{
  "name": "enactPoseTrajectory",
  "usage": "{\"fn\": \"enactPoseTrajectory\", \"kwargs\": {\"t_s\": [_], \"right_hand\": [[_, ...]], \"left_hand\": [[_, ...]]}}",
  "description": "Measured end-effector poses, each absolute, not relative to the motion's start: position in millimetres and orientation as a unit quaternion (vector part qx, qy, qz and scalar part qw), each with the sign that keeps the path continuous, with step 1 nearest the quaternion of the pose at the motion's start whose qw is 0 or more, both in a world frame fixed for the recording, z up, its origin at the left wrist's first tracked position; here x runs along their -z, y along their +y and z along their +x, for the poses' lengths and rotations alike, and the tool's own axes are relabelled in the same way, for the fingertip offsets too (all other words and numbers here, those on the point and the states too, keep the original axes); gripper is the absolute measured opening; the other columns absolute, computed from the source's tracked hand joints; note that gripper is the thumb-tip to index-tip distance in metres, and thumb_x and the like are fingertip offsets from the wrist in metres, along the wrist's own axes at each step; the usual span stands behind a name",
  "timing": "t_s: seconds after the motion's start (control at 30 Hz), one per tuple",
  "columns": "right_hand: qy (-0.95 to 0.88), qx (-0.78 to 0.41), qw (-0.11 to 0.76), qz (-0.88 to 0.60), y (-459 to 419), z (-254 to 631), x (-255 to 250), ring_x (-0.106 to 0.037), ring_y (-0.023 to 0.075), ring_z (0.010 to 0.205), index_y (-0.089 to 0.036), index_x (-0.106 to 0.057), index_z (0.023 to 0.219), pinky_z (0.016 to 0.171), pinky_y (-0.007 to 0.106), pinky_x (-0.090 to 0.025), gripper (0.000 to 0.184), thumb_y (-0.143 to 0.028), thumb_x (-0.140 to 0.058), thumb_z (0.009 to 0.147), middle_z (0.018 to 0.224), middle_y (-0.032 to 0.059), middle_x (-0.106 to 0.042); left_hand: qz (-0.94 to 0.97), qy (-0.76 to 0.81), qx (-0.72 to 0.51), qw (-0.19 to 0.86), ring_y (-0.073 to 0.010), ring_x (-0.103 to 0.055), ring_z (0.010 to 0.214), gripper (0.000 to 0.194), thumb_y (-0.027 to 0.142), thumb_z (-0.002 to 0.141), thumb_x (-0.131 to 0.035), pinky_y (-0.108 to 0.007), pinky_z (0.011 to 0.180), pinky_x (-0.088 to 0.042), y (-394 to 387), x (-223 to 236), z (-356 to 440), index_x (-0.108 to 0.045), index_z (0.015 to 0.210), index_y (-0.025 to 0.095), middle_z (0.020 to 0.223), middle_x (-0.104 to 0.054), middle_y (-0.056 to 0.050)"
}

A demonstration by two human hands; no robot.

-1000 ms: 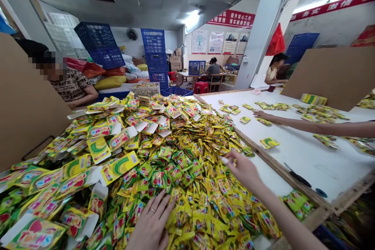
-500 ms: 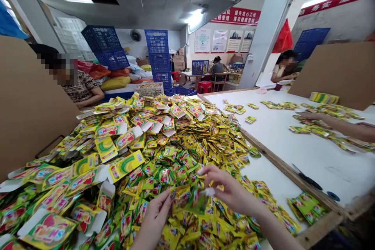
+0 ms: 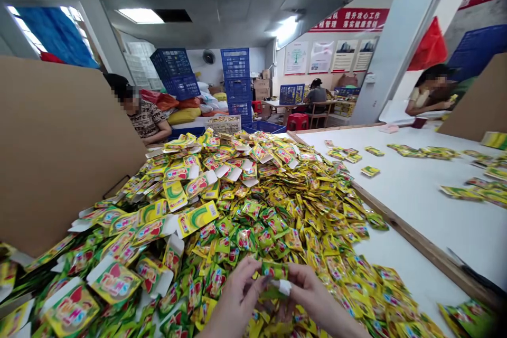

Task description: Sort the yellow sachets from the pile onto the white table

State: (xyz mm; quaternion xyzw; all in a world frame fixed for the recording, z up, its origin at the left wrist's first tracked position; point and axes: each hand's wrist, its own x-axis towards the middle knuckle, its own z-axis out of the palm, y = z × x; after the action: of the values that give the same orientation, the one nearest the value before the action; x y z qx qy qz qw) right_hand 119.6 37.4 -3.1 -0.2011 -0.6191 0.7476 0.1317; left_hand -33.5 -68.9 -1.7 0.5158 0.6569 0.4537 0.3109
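Over the heaped sachets point(image 3: 301, 203), your left hand point(image 3: 240, 288) and right hand point(image 3: 309, 293) pinched a green packet point(image 3: 274, 269) between narrowed fingers, probably best gripped lightly.

Bright ceiling light point(image 3: 141, 16), soft shadows, wide-angle stretching toward edges

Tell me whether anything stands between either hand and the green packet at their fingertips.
Nothing visible blocks the left hand or right hand: both have fingers at the green packet. A white wrap covers one right fingertip; whether it touches the packet is unclear.
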Motion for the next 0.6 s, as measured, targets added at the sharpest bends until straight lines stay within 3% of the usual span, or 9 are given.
{"fn": "enactPoseTrajectory", "kwargs": {"t_s": [0.07,0.13,0.2,0.3,0.37,0.4,0.47,0.5,0.6], "right_hand": [[-0.654,-0.699,0.169,-0.234,45,128,5,-0.054,0.0106,0.046,-0.016,-0.06,0.077,0.045,0.021,-0.042,0.025,-0.041,-0.058,0.077,0.053,-0.0048,-0.053],[-0.696,-0.64,0.194,-0.261,57,142,5,-0.05,0.0093,0.046,-0.016,-0.059,0.073,0.046,0.02,-0.04,0.022,-0.038,-0.057,0.078,0.051,-0.0059,-0.049],[-0.718,-0.609,0.198,-0.275,66,155,4,-0.049,0.0094,0.048,-0.017,-0.059,0.077,0.046,0.02,-0.039,0.021,-0.037,-0.055,0.08,0.053,-0.0054,-0.05],[-0.7,-0.639,0.175,-0.267,68,164,-2,-0.058,0.0136,0.06,-0.018,-0.062,0.082,0.045,0.022,-0.045,0.026,-0.042,-0.054,0.079,0.088,0.0044,-0.062],[-0.697,-0.653,0.168,-0.244,60,157,-8,-0.061,0.0227,0.092,-0.019,-0.066,0.086,0.06,0.029,-0.053,0.026,-0.042,-0.056,0.078,0.126,0.01,-0.05],[-0.705,-0.648,0.17,-0.232,54,151,-12,-0.052,0.0265,0.111,-0.02,-0.067,0.09,0.075,0.033,-0.053,0.026,-0.041,-0.058,0.077,0.138,0.0094,-0.039],[-0.735,-0.615,0.191,-0.211,43,138,-18,-0.03,0.0266,0.131,-0.022,-0.066,0.099,0.1,0.04,-0.037,0.026,-0.037,-0.058,0.078,0.146,0.0076,-0.029],[-0.755,-0.587,0.208,-0.204,37,132,-20,-0.027,0.0253,0.133,-0.023,-0.065,0.102,0.105,0.041,-0.031,0.026,-0.034,-0.057,0.08,0.145,0.0079,-0.03],[-0.839,-0.431,0.273,-0.187,28,124,-16,-0.04,0.0241,0.126,-0.024,-0.061,0.109,0.102,0.042,-0.037,0.028,-0.021,-0.05,0.083,0.134,0.0114,-0.046]], "left_hand": [[0.585,0.729,-0.327,0.138,-0.0181,-0.059,0.09,0.038,0.038,0.089,-0.032,-0.034,0.081,-0.05,-66,-20,-66,-0.043,0.122,0.023,0.102,-0.06,-0.008],[0.599,0.783,-0.131,-0.099,-0.0266,-0.05,0.111,0.048,0.032,0.086,-0.039,-0.044,0.093,-0.042,-64,-36,-108,-0.033,0.131,0.017,0.116,-0.057,-0.014],[0.574,0.795,-0.063,-0.184,-0.039,-0.038,0.122,0.054,0.017,0.077,-0.047,-0.062,0.098,-0.027,-64,-45,-148,-0.036,0.129,0.008,0.125,-0.05,-0.024],[0.583,0.784,-0.02,-0.212,-0.0364,-0.052,0.107,0.05,0.006,0.074,-0.038,-0.063,0.097,-0.026,-63,-46,-179,-0.043,0.124,0.005,0.113,-0.059,-0.023],[0.607,0.766,-0.014,-0.211,-0.0304,-0.055,0.104,0.047,0.01,0.077,-0.038,-0.055,0.098,-0.033,-64,-44,-173,-0.043,0.125,0.007,0.117,-0.058,-0.019],[0.628,0.749,-0.021,-0.21,-0.0281,-0.054,0.107,0.047,0.013,0.079,-0.04,-0.05,0.099,-0.035,-65,-42,-164,-0.041,0.127,0.009,0.122,-0.056,-0.017],[0.694,0.69,-0.057,-0.198,-0.0226,-0.048,0.115,0.051,0.015,0.082,-0.042,-0.043,0.104,-0.033,-68,-35,-135,-0.032,0.133,0.014,0.127,-0.053,-0.011],[0.73,0.653,-0.084,-0.184,-0.0196,-0.044,0.12,0.053,0.012,0.083,-0.04,-0.041,0.108,-0.028,-70,-31,-119,-0.028,0.135,0.017,0.129,-0.052,-0.008],[0.723,0.639,-0.244,-0.094,-0.0165,-0.017,0.136,0.062,0.008,0.085,-0.037,-0.043,0.114,-0.008,-78,-11,-76,-0.014,0.139,0.029,0.143,-0.036,-0.002]]}}
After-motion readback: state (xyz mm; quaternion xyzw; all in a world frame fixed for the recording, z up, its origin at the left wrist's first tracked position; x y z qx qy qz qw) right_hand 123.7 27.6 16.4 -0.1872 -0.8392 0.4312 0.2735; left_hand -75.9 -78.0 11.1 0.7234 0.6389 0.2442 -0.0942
